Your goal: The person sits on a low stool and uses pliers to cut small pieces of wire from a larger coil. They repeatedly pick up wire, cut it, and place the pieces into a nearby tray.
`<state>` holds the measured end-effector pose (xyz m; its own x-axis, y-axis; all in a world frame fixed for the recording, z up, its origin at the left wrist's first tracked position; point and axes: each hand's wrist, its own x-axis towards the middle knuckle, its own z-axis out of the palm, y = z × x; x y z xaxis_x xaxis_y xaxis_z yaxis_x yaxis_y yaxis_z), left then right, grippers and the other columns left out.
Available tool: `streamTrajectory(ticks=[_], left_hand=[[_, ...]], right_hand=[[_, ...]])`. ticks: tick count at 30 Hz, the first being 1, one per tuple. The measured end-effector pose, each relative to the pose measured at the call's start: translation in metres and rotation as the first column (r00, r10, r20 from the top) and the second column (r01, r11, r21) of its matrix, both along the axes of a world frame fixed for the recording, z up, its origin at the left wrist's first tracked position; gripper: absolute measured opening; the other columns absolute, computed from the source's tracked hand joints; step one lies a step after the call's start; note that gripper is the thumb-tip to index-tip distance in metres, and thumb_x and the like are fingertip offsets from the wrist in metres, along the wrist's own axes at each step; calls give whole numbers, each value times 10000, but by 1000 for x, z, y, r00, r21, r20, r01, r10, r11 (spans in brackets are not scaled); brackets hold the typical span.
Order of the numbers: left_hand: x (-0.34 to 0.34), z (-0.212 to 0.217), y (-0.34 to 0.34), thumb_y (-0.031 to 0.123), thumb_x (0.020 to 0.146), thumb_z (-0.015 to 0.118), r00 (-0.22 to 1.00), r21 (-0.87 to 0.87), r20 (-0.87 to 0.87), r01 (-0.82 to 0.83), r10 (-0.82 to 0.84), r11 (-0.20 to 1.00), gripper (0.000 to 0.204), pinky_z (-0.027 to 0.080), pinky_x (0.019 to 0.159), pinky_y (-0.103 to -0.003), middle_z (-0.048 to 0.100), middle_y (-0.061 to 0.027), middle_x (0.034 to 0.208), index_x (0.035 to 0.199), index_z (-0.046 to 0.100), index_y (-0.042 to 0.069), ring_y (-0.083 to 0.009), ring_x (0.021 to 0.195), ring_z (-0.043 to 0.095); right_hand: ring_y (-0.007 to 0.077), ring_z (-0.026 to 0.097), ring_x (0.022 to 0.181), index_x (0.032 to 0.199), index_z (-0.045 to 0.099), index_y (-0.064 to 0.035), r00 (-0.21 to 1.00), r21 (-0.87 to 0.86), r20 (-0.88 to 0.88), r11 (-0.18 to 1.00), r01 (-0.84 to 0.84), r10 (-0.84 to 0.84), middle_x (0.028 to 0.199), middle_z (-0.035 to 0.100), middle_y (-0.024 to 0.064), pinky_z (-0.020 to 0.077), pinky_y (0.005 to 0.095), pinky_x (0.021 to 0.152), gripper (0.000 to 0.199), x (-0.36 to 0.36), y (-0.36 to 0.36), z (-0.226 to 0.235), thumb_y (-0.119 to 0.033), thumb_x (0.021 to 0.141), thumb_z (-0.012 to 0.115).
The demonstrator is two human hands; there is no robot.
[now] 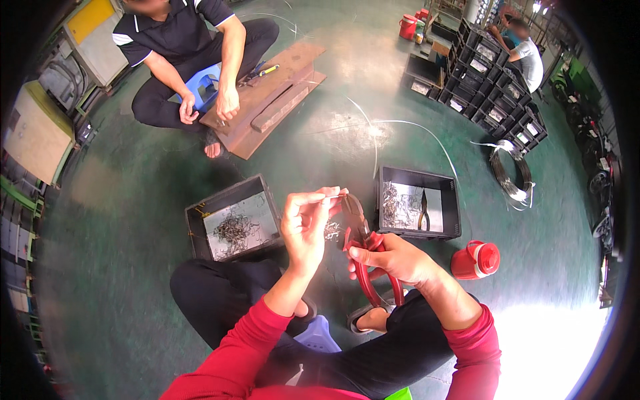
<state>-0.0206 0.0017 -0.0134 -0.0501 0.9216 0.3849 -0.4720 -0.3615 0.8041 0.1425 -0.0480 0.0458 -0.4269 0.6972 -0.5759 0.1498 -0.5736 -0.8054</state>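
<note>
My left hand is raised, pinching a short piece of thin wire between thumb and fingers. My right hand grips red-handled pliers, whose dark jaws meet the wire at its tip. Both hands are over my lap, above the green floor. A small pile of bent wire pieces lies on the floor just under my hands.
A black crate with bent wire pieces sits front left, another black crate with wire pieces and pliers front right. A red jug stands to my right, a wire coil beyond. A seated person works at rusty metal plates; stacked crates far right.
</note>
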Motion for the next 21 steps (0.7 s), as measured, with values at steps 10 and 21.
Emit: streamTrajectory(ticks=[10, 21], left_hand=[[-27, -2, 17, 128, 970, 504, 973, -161, -98, 193, -210, 968, 241, 529, 888, -408, 614, -160, 1084, 1170, 503, -6, -306, 991, 647], [-43, 19, 10, 167, 943, 568, 796, -416, -307, 381, -522, 826, 273, 496, 578, -239, 634, -43, 743, 1139, 630, -13, -106, 616, 600]], right_hand=[[119, 587, 679, 945, 608, -29, 814, 401, 560, 910, -105, -154, 677, 603, 97, 474, 296, 654, 246, 2, -4, 3, -248, 861, 680], [134, 526, 549, 999, 585, -16, 849, 491, 514, 854, -173, -123, 621, 567, 63, 444, 307, 525, 280, 10, -6, -7, -255, 877, 666]])
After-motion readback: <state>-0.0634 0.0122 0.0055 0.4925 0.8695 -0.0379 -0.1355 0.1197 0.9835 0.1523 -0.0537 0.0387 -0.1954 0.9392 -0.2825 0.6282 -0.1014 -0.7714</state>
